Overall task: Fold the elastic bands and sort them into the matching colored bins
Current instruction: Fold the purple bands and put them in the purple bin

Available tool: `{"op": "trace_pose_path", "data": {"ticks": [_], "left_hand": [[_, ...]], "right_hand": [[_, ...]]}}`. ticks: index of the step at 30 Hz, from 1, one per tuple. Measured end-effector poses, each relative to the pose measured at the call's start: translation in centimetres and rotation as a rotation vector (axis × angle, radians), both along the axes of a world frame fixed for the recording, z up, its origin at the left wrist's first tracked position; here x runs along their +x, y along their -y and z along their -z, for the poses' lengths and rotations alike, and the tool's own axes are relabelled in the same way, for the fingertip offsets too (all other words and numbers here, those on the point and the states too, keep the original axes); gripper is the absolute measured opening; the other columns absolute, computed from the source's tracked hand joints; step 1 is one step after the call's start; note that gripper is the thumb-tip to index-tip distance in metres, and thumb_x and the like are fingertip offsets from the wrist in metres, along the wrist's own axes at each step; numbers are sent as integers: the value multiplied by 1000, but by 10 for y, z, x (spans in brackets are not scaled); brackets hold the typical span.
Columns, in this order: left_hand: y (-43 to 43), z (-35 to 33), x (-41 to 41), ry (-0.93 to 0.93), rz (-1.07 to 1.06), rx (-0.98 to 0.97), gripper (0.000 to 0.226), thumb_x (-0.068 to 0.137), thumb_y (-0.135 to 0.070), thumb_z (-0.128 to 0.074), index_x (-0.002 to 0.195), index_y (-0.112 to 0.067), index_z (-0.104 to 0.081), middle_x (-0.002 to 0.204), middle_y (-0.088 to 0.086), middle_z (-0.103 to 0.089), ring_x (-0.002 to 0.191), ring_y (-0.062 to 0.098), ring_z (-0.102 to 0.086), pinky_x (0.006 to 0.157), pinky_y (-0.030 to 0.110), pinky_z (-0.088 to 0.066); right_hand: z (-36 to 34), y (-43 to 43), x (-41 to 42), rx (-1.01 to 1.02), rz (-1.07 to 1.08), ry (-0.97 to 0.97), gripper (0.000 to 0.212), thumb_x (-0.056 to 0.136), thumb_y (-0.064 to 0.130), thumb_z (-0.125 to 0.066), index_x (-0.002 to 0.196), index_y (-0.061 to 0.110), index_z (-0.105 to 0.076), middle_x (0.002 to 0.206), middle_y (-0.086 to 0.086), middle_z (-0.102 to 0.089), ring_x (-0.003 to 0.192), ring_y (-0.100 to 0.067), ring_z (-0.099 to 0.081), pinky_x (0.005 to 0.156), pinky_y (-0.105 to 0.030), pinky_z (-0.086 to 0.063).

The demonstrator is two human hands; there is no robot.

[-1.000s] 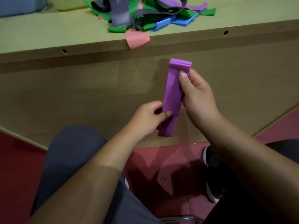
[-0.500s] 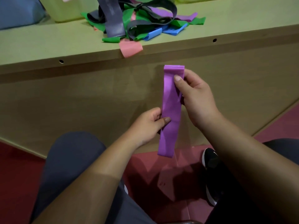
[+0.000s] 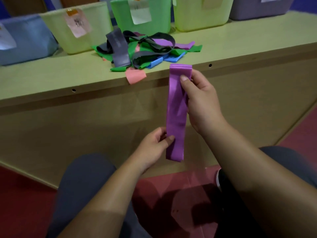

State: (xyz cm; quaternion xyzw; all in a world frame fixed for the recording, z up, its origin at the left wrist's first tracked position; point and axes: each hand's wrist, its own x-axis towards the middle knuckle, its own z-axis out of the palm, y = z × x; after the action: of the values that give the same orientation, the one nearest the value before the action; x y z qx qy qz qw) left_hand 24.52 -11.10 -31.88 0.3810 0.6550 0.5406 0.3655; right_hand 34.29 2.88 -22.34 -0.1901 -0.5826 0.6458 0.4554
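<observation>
A purple elastic band [image 3: 176, 114] hangs upright in front of the table's side panel, doubled into a long flat strip. My right hand [image 3: 200, 102] pinches its upper end between thumb and fingers. My left hand [image 3: 154, 145] pinches the strip near its lower end. On the tabletop lies a pile of loose bands [image 3: 140, 48] in grey, green, blue, purple and pink; a pink band [image 3: 135, 76] hangs over the table's edge. Behind the pile stand a blue bin [image 3: 25, 40], a pale yellow-green bin [image 3: 75, 30], a green bin [image 3: 142, 14], another pale yellow-green bin [image 3: 200, 14] and a grey-purple bin [image 3: 260, 7].
The pale green table [image 3: 51, 78] has a tall wooden front panel right before my knees. Paper labels are stuck on the bins' fronts. My legs and a black shoe [image 3: 221, 179] are over a red floor below.
The purple band has lengthened downward from a shorter folded strip. The view has tilted up, so the bins now show. Both hands keep their hold.
</observation>
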Motion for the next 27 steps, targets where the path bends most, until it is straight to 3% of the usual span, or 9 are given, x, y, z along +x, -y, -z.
{"op": "trace_pose_path", "data": {"ticks": [2,5,8,11,14,18,23,27], "left_hand": [[3,-6,0,-7,-15,1,26,104,0,-60,122,-19,-66,115,-4,-76,108,5,-68,103,30,-53],[7,-16,-5,-49,-30,10,26,102,-2,-64,124,-17,-66,114,4,-74,108,11,-67,108,42,-52],[8,-35,-12,-136,-61,29,28,101,2,-62,127,-9,-62,123,11,-71,115,12,-66,105,29,-52],[8,-68,-18,-234,-123,65,28,103,3,-59,128,-11,-61,124,4,-73,119,10,-68,105,25,-50],[5,-108,-24,-332,-180,137,27,104,0,-59,119,-22,-65,114,-1,-77,108,11,-73,91,24,-54],[-7,-157,-27,-432,-248,259,23,104,3,-55,113,-14,-68,103,4,-79,93,10,-76,78,18,-54],[-36,-188,-41,-518,-335,277,25,101,-1,-54,107,-20,-70,96,-1,-80,94,10,-76,80,27,-57],[-72,-203,-36,-779,-261,274,29,97,-2,-55,108,-20,-74,101,-8,-77,98,5,-72,92,30,-59]], "right_hand": [[-9,1,-2,18,8,-21,23,104,21,-63,122,22,-77,103,7,-77,95,-10,-66,90,-34,-50],[-18,4,-2,71,17,-17,23,105,17,-61,122,19,-76,101,10,-75,94,-7,-64,90,-32,-49],[-24,7,-1,120,30,1,21,106,15,-59,118,19,-76,95,12,-73,88,-4,-61,85,-30,-47],[-29,8,1,126,42,27,20,107,15,-59,114,19,-76,92,10,-72,84,-4,-59,80,-28,-46],[-31,7,2,132,51,54,18,106,18,-59,112,23,-77,94,8,-74,86,-6,-61,83,-31,-47],[-33,4,2,109,60,58,17,106,18,-60,108,24,-76,91,8,-73,83,-6,-60,79,-31,-46],[-37,0,5,85,84,66,16,107,18,-60,112,22,-75,83,12,-69,77,-4,-57,69,-24,-45],[-42,-11,9,62,127,65,14,107,18,-61,113,19,-73,65,20,-59,64,0,-51,60,-19,-41]]}}
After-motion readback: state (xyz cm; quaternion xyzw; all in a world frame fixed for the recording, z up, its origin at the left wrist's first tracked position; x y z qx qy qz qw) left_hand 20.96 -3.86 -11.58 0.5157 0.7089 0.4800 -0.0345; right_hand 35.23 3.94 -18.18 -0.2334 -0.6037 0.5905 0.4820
